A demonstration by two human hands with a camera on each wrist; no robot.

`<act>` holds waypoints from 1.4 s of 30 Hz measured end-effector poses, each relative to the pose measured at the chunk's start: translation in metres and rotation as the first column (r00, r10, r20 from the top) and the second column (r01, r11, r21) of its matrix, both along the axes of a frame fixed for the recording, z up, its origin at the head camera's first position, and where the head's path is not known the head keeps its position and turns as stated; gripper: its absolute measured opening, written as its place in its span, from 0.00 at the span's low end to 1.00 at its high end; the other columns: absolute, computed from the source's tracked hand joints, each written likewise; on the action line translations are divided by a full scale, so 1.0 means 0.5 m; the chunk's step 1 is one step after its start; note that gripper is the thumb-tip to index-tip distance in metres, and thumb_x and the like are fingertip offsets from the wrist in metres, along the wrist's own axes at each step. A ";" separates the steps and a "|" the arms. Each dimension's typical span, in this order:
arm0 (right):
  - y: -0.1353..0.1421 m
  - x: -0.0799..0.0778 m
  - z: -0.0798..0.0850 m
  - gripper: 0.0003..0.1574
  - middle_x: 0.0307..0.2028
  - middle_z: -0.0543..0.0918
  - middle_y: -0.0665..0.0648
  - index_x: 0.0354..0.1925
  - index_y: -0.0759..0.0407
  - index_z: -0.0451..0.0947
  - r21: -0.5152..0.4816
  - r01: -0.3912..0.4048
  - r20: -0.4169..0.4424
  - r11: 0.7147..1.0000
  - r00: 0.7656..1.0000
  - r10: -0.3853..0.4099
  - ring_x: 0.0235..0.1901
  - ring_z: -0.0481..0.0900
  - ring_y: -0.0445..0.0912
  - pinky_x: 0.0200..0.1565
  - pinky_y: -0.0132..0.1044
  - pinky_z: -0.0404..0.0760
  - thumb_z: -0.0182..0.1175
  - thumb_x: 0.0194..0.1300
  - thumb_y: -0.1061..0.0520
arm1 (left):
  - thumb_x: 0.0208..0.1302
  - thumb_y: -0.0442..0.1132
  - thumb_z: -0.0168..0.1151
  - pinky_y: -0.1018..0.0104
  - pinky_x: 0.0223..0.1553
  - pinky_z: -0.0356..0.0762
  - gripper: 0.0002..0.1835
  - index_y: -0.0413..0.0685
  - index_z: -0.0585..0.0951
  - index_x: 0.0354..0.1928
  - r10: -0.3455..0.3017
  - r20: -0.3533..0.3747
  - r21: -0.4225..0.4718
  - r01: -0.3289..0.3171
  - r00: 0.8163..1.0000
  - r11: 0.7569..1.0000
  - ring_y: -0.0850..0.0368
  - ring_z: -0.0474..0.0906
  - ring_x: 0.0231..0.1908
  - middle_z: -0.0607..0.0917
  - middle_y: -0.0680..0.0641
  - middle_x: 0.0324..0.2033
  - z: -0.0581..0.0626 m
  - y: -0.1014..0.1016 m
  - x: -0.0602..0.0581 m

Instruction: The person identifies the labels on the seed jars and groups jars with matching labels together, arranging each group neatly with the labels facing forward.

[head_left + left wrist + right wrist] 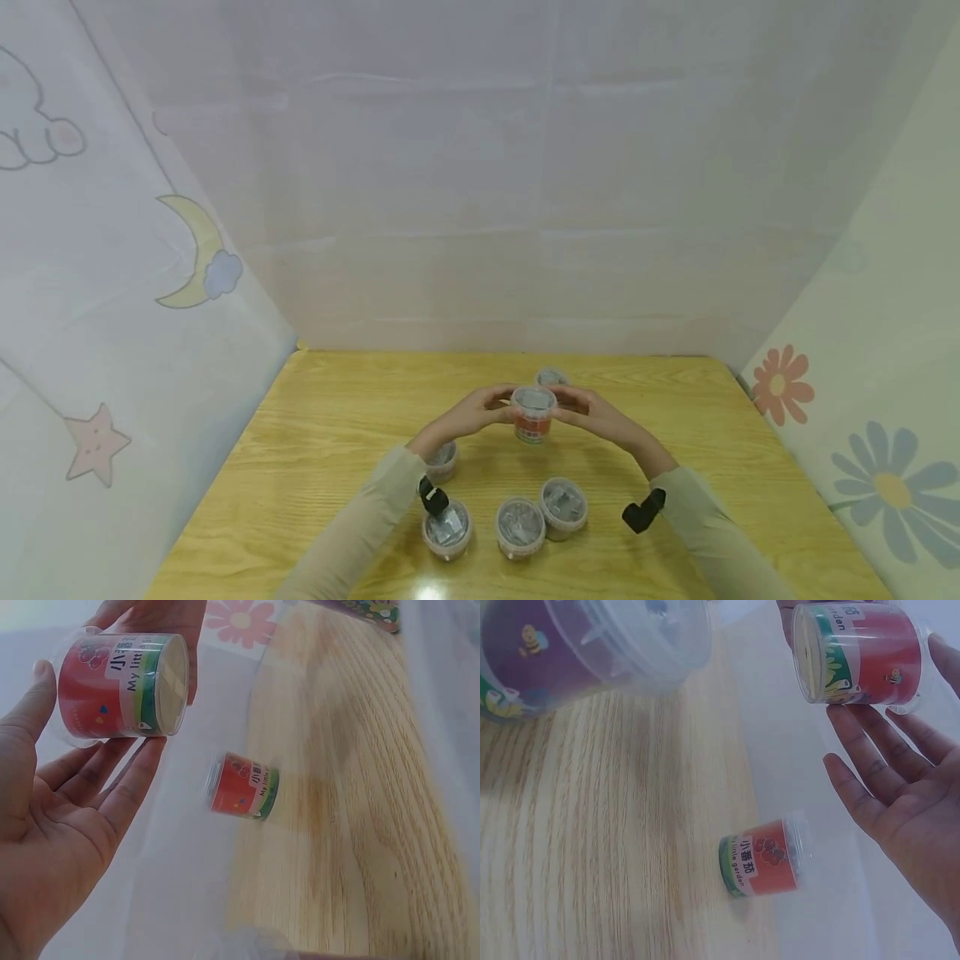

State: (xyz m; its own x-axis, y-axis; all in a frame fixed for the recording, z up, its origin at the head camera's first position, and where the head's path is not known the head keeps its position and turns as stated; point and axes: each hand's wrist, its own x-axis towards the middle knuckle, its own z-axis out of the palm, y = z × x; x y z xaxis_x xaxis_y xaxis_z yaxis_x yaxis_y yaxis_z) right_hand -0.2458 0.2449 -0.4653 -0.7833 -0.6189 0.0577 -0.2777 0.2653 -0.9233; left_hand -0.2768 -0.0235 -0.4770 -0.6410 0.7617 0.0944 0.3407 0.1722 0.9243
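Note:
A clear plastic tub (pixel 533 423) with a red label is held up off the table between both hands. My left hand (pixel 476 412) grips its left side, thumb near the rim and fingers at the side. On the opposite side my right hand (pixel 600 418) holds it the same way. "My little" and a berry picture show on the tub's label (pixel 105 686) in the left wrist view. Behind it on the table stands a second red-labelled tub (pixel 761 859), partly hidden in the head view.
Nearer my body several lidded tubs stand on the wooden table (pixel 315 467): one under the left forearm (pixel 442 463), one by the left wrist (pixel 447 537), and two side by side (pixel 520 530). A purple-labelled tub (pixel 540 645) looms in the right wrist view. Printed cloth walls (pixel 480 250) surround the table.

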 end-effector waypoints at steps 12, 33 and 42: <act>-0.020 -0.009 -0.004 0.29 0.64 0.66 0.56 0.68 0.47 0.59 -0.014 -0.014 -0.009 1.000 1.000 0.014 0.63 0.65 0.54 0.59 0.53 0.68 0.49 0.71 0.55 | 0.64 0.58 0.53 0.66 0.52 0.75 0.32 0.58 0.62 0.68 0.006 0.012 0.025 -0.007 1.000 1.000 0.54 0.70 0.58 0.70 0.51 0.62 -0.004 -0.018 -0.002; -0.044 -0.014 -0.004 0.27 0.61 0.69 0.55 0.67 0.48 0.60 -0.019 -0.015 -0.010 1.000 1.000 0.015 0.61 0.68 0.51 0.59 0.53 0.68 0.48 0.72 0.53 | 0.69 0.51 0.50 0.62 0.50 0.77 0.27 0.53 0.64 0.67 0.044 0.062 0.043 -0.047 0.997 0.998 0.52 0.74 0.55 0.71 0.46 0.61 -0.001 -0.038 0.005; -0.057 -0.021 -0.002 0.26 0.61 0.69 0.57 0.67 0.52 0.60 -0.030 -0.020 -0.006 0.999 1.000 0.020 0.60 0.69 0.51 0.59 0.52 0.70 0.45 0.73 0.52 | 0.68 0.53 0.50 0.57 0.52 0.76 0.29 0.48 0.64 0.66 0.079 0.146 0.070 -0.090 0.986 0.993 0.51 0.76 0.53 0.72 0.44 0.59 0.005 -0.044 0.007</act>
